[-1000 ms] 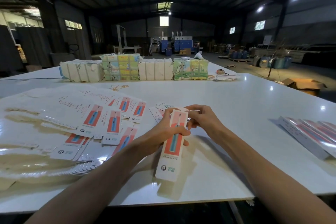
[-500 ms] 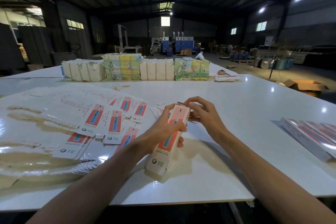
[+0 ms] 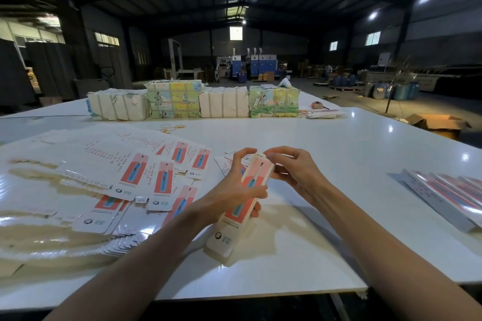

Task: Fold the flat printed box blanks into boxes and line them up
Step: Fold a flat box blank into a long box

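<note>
Centre of frame: the left hand [image 3: 232,190] grips a half-formed box [image 3: 242,206] round its middle, fingers curled over the printed face. This likely keeps the sleeve squared while the end is worked. The box is tilted, near end low over the table [image 3: 339,151]; contact with the table cannot be told.

The right hand [image 3: 294,172] has its fingers curled at the far end of the box and pinches there, probably tucking the end flap. The flap itself is hidden.

Left of frame: flat blanks [image 3: 135,177] lie fanned in a loose pile, within the left hand's reach.

Right edge: finished boxes [image 3: 443,190] lie side by side in a row, well apart from the pile. Judgement: this box goes there next.
</note>
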Tool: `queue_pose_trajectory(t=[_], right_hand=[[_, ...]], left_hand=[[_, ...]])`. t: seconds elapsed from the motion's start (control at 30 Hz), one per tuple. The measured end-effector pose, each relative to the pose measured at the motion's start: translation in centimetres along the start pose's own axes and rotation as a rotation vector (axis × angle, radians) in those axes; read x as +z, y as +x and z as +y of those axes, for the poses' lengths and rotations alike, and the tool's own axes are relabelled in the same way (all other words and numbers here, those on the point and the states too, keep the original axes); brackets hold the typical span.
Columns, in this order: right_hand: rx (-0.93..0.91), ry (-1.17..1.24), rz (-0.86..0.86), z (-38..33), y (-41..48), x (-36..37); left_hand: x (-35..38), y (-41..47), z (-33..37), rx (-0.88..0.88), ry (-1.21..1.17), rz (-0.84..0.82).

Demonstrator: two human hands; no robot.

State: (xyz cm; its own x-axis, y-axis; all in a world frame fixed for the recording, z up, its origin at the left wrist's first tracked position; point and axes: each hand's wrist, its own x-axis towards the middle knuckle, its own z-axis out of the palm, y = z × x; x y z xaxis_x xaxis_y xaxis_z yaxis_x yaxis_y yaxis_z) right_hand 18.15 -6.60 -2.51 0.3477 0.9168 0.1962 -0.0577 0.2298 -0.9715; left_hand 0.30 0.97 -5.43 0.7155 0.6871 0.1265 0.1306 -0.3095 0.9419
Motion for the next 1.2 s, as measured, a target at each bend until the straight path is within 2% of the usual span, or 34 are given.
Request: queue_pose_trajectory(t=[0.43, 0.53, 0.7, 0.87, 1.2], right_hand=[[0.07, -0.023, -0.083, 0.1, 0.5, -0.9], [0.066, 0.032, -0.1, 0.4, 0.5, -0.5], [-0.06, 0.099, -0.161, 0.7, 0.3, 0.5], [-0.188, -0.059, -0.129, 1.0, 0.0, 0.9], [-0.225, -0.068, -0.155, 0.7, 0.1, 0.6]], left_hand=[[0.3, -0.5, 0.2, -0.025, -0.046, -0.025], [0.2, -0.3, 0.1, -0.033, -0.082, 0.021], [-0.1, 0.0, 0.3, 0.042, -0.244, 0.192], [0.2, 0.0, 0.4, 0.052, -0.289, 0.166], [0.1, -0.2, 1.0, 0.069, -0.239, 0.15]])
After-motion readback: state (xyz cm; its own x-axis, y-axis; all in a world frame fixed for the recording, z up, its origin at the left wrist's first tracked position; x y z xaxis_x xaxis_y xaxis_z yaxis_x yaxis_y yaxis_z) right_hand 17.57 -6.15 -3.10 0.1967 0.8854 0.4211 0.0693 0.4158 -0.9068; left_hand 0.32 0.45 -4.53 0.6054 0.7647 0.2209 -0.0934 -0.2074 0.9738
